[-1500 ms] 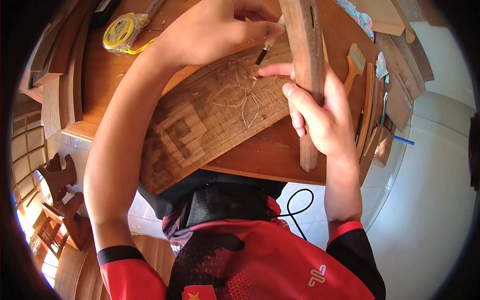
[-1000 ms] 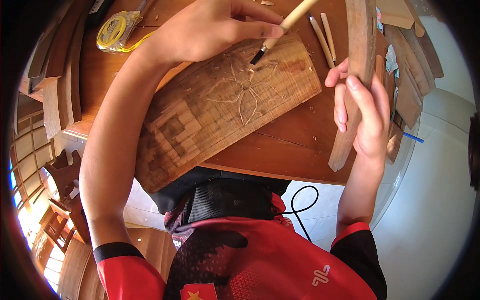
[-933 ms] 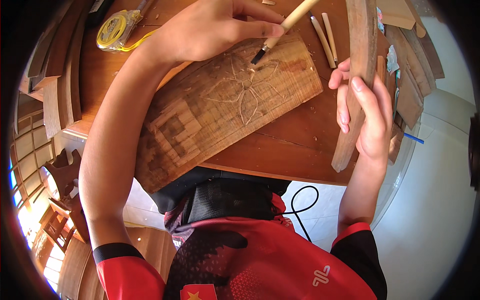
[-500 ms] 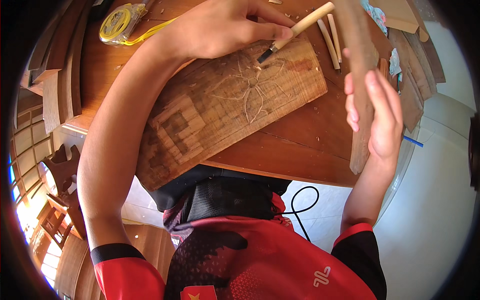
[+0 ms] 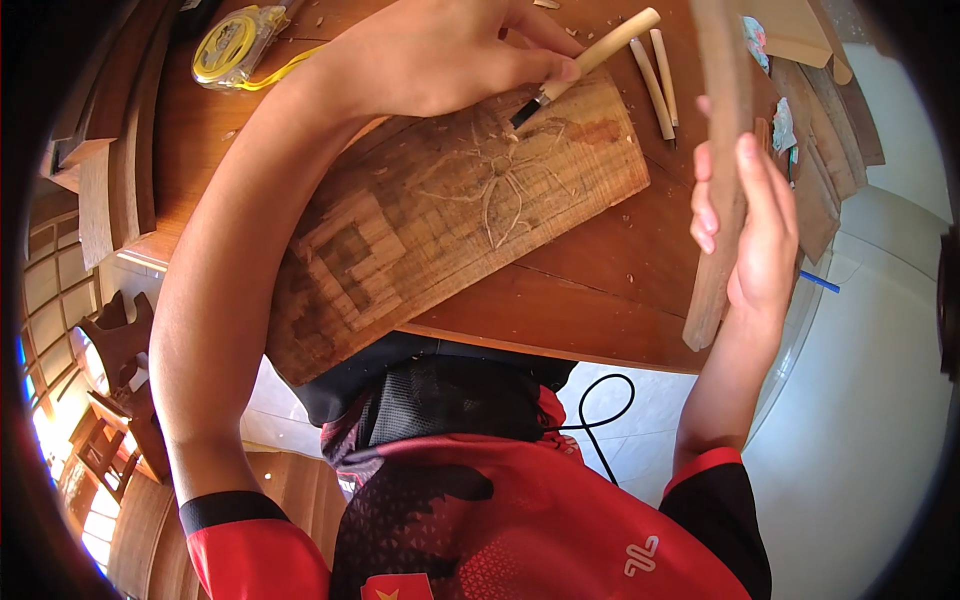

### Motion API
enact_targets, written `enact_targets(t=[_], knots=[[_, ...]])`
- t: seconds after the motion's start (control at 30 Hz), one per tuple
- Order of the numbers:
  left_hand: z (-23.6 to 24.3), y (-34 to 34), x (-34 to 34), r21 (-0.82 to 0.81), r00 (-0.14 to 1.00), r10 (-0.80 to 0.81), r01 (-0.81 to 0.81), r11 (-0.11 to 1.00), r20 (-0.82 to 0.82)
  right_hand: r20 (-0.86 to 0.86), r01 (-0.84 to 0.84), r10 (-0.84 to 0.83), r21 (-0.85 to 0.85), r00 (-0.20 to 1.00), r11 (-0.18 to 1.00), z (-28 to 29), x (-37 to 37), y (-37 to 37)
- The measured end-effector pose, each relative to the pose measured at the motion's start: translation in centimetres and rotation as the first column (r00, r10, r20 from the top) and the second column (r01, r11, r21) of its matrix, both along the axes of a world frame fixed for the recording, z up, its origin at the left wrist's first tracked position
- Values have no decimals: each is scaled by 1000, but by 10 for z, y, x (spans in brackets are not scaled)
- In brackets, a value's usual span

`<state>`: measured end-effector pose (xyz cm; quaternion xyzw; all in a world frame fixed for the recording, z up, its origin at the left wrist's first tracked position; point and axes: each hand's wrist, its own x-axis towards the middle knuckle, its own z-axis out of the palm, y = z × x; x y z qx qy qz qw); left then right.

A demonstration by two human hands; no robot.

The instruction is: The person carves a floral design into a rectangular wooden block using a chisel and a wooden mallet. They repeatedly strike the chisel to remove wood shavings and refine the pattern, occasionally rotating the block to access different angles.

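Over a board (image 5: 440, 215), left hand (image 5: 435, 58) grips a chisel (image 5: 605, 52); right hand (image 5: 764, 240) grasps a stick (image 5: 731, 110).

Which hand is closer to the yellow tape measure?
The left hand: it grips the chisel, to the right of the tape measure. The right hand is farther away, beyond the carved board, holding the wooden stick.

The right hand (image 5: 764, 245) has carried the wooden stick (image 5: 730, 110) rightward, past the board (image 5: 445, 220).

A brown wooden table (image 5: 580, 290) carries a carved board (image 5: 410, 255), slim tools (image 5: 653, 90) and a yellow tape measure (image 5: 232, 50).
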<state>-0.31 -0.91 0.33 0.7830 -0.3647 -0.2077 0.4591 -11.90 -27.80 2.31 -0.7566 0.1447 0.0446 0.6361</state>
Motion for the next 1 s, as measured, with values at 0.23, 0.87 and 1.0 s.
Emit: enact_targets(t=[0.23, 0.87, 1.0], knots=[[-16, -4, 4, -6, 1000, 15, -15, 1000, 25, 10, -25, 26, -8, 1000, 1000, 0, 2, -4], [6, 0, -4, 54, 999, -10, 7, 999, 49, -2, 31, -31, 23, 1000, 999, -6, 1, 1], [15, 1, 4, 52, 993, -112, 114, 992, -41, -36, 25, -23, 45, 999, 999, -13, -6, 6]])
